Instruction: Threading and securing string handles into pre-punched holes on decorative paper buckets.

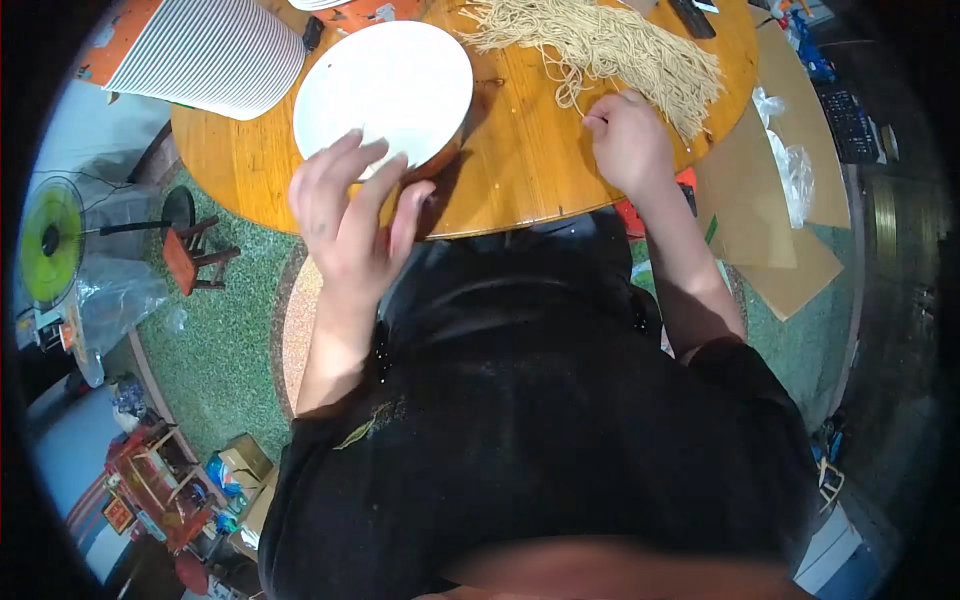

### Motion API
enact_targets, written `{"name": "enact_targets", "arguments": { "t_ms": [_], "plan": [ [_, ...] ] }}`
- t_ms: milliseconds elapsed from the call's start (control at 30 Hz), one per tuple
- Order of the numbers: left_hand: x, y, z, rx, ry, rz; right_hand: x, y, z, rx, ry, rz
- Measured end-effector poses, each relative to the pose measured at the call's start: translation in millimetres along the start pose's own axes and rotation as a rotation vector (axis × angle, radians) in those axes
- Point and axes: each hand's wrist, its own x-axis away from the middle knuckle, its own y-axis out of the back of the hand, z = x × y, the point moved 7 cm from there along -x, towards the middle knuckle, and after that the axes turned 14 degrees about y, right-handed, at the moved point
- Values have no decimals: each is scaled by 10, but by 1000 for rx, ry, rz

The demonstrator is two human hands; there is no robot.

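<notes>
The wooden table looks glossy, the white tub smooth, the tan strings matt.

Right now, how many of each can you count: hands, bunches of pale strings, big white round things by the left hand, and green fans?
Hands: 2, the left hand and the right hand
Bunch of pale strings: 1
Big white round thing by the left hand: 1
Green fan: 1
Total: 5

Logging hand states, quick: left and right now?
Left hand: open, at the white tub.
Right hand: curled closed by the tan strings; whether holding any, can't tell.
</notes>
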Motion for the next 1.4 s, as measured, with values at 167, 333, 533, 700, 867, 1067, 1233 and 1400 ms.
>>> {"name": "enact_targets", "arguments": {
  "t_ms": [167, 333, 533, 700, 867, 1067, 1233, 1400],
  "plan": [
    [302, 85, -285, 272, -71, 104, 93, 23, 86, -213, 97, -43],
    [275, -374, -394, 434, 29, 247, 418, 1, 577, -1240, -304, 187],
    [88, -743, -478, 484, -6, 370, 632, -36, 919, -1681, -396, 239],
    [183, -804, -401, 545, -21, 308, 711, -76, 946, -1753, -497, 180],
    [232, -803, -387, 594, 8, 309, 693, -38, 922, -1670, -436, 248],
    [243, -793, -283, 681, 288, 313, 385, 38, 518, -1185, -103, -231],
    [177, -751, -288, 696, 262, 260, 108, 249, 681, -352, 615, -130],
    [285, -573, -287, 892, 321, 329, -242, 90, 352, -309, 631, -71]
  ]
}}
